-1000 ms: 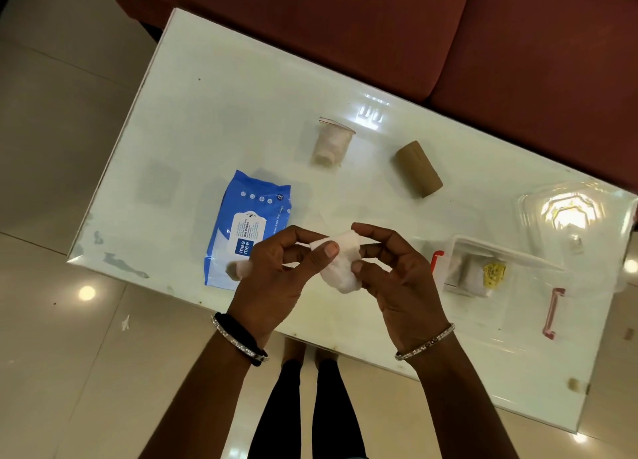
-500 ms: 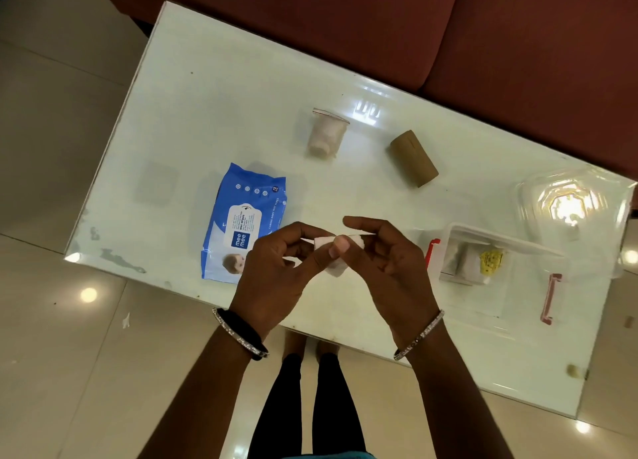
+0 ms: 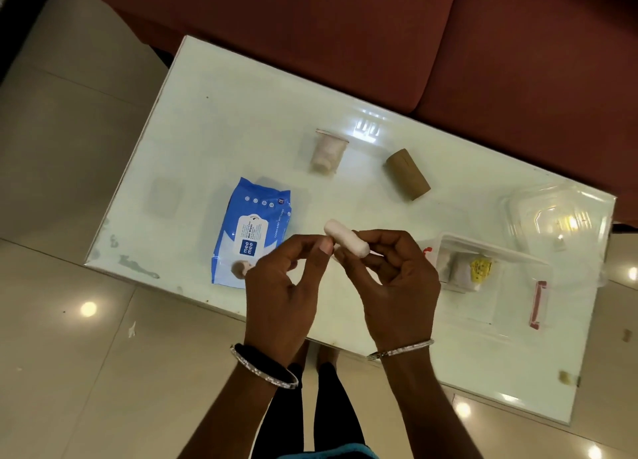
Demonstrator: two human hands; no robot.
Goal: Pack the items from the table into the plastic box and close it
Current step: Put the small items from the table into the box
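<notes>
Above the table's near edge I hold a small white gauze roll (image 3: 346,239) between both hands. My right hand (image 3: 393,282) grips its lower end; my left hand (image 3: 286,286) pinches it at the thumb tip. The clear plastic box (image 3: 511,306) with red latches stands open at the right, holding a white roll and a yellow-labelled packet (image 3: 480,268). Its clear lid (image 3: 556,217) lies behind it. On the table lie a blue wet-wipes pack (image 3: 255,224), a brown bandage roll (image 3: 409,174) and a small clear bag of white material (image 3: 328,152).
The white glass table (image 3: 214,120) stands on a tiled floor. A dark red sofa (image 3: 379,27) runs along its far side. My legs show below the near edge.
The white gauze, loose and crumpled a second ago, is now a tight roll sticking up between my fingers. The view has shifted so the table sits further right.
</notes>
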